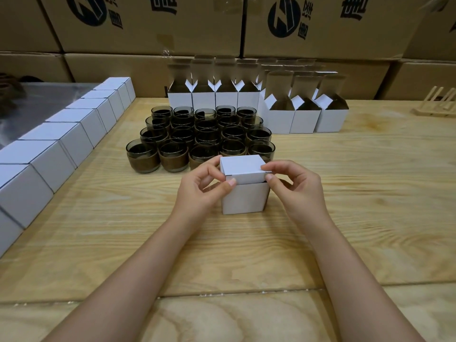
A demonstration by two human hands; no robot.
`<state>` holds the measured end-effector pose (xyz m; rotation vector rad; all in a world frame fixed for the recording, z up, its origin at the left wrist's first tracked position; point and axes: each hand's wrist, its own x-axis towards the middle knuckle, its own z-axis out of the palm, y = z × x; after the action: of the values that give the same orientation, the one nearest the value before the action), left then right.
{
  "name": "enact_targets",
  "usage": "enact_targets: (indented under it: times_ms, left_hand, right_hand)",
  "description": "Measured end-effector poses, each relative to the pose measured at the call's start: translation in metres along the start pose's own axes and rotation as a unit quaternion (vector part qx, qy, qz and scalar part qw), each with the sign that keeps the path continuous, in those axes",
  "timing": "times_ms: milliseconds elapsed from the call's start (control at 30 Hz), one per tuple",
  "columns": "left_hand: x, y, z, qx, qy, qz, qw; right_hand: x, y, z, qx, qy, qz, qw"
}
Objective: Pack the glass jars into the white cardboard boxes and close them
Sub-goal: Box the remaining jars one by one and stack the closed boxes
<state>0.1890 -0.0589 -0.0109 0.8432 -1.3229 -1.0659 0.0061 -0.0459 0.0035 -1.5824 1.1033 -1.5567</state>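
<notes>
Wooden table (345, 193), jars (204, 134) far; left hand (204, 191), right hand (293, 186) pinch box (244, 196) lid corners, likely to tuck flap.

Left carton (148, 33), at 11 o'clock: a dark round logo (86, 9) with an angular mark. Just beside it stands a column of small Chinese characters (116, 18), too skewed to read. A large bold character (162, 3) is cut by the top edge. Right carton (320, 33), at 1 o'clock: a matching right logo (283, 21), right small characters (304, 28) and a cropped right large character (355, 6), none fully readable.
</notes>
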Motion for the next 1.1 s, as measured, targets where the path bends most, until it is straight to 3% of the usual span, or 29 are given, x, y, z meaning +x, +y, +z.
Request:
enact_targets:
  times_ms: [100, 200, 400, 467, 533, 567, 633, 733, 800, 900, 1100]
  left_hand:
    - [-0.001, -0.001, 0.002, 0.0, -0.01, 0.008, 1.0]
    - [0.002, -0.005, 0.009, 0.016, 0.035, -0.013, 0.999]
    - [0.007, -0.002, 0.017, -0.107, 0.067, -0.077, 0.989]
    - [0.002, 0.004, 0.023, -0.061, 0.081, -0.062, 0.993]
    - [-0.007, 0.006, 0.026, 0.103, 0.107, 0.068, 0.987]
    - [-0.011, 0.005, 0.026, 0.229, 0.11, 0.16, 0.954]
    - [-0.013, 0.002, 0.022, 0.44, 0.1, 0.29, 0.844]
    - [-0.016, 0.012, 0.018, 0.595, 0.093, 0.328, 0.728]
    - [-0.016, 0.02, 0.01, 0.659, 0.092, 0.328, 0.67]
    - [-0.025, 0.028, -0.016, 0.709, 0.085, 0.339, 0.612]
    - [-0.032, 0.034, -0.11, 0.744, 0.138, 0.318, 0.572]
  right_hand:
    - [0.0, 0.002, -0.001, -0.037, -0.008, -0.001, 0.999]
    - [-0.001, 0.002, 0.0, -0.067, -0.014, -0.035, 0.997]
    - [-0.004, 0.005, 0.007, -0.057, 0.0, -0.009, 0.998]
    - [-0.003, 0.006, 0.007, -0.037, 0.003, 0.001, 0.999]
    - [-0.002, 0.005, 0.008, -0.018, -0.005, -0.006, 1.0]
    - [-0.003, 0.005, 0.009, -0.013, -0.013, -0.012, 1.0]
    - [-0.004, 0.005, 0.013, -0.002, -0.035, -0.012, 0.999]
    - [-0.008, 0.006, 0.021, 0.035, -0.07, 0.004, 0.997]
    - [-0.01, 0.007, 0.024, 0.06, -0.089, 0.023, 0.994]
    - [-0.013, 0.01, 0.027, 0.047, -0.107, 0.033, 0.993]
    - [-0.012, 0.016, 0.027, 0.01, -0.101, 0.047, 0.994]
